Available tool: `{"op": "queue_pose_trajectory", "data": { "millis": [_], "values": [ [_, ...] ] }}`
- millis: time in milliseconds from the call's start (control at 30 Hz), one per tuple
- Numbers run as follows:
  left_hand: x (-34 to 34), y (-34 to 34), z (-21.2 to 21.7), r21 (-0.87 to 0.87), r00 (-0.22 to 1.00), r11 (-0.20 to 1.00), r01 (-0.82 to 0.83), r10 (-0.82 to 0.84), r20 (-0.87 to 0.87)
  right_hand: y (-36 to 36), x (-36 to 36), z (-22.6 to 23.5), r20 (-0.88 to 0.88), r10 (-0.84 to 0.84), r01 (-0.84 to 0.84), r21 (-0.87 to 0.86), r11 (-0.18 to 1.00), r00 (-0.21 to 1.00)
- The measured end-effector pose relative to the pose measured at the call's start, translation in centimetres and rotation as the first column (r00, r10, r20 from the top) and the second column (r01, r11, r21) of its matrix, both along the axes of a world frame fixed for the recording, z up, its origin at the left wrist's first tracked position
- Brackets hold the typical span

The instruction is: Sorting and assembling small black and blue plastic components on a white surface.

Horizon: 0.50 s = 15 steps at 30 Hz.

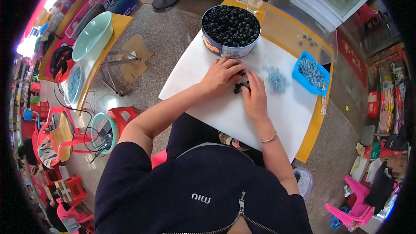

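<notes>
Small black ring-like pieces (237, 89) lie on the white board (277, 117) between my two hands. My left hand (221, 76) rests there with its fingers bent inward, a black piece showing at its fingertips. On the other side of the pieces, my right hand (256, 99) has its thumb and fingers apart, low over the board. Just beyond my left hand stands a round tin (212, 47) filled with black pieces. To the right of my right hand is a loose pile of tiny pale-blue clear pieces (276, 79). More of these fill a blue tray (299, 78) farther right.
A clear cup (254, 3) stands at the far yellow table edge, beside a clear plastic bin (299, 26). At left, a side table holds a pale-green basin (93, 37). A green basket (113, 134) and red stools (123, 115) stand on the floor.
</notes>
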State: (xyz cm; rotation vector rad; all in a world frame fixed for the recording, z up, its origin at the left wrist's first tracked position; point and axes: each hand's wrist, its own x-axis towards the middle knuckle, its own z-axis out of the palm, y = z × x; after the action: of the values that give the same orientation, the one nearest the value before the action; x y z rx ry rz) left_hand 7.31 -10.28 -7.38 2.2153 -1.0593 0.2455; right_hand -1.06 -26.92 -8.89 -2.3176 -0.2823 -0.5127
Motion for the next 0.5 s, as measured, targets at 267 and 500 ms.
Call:
{"op": "queue_pose_trajectory", "data": {
  "millis": [267,500],
  "values": [
    [-0.5,0.6,0.7,-0.092,0.992,0.996,0.012,-0.023,-0.120,-0.3,0.0,0.5,0.017,0.023,-0.024,0.062,0.998,1.000],
    [-0.8,1.3,0.0,-0.306,0.928,0.949,-0.078,-0.043,-0.371,-0.2,-0.1,1.0,0.022,0.014,-0.016,0.089,0.996,1.000]
  ]
}}
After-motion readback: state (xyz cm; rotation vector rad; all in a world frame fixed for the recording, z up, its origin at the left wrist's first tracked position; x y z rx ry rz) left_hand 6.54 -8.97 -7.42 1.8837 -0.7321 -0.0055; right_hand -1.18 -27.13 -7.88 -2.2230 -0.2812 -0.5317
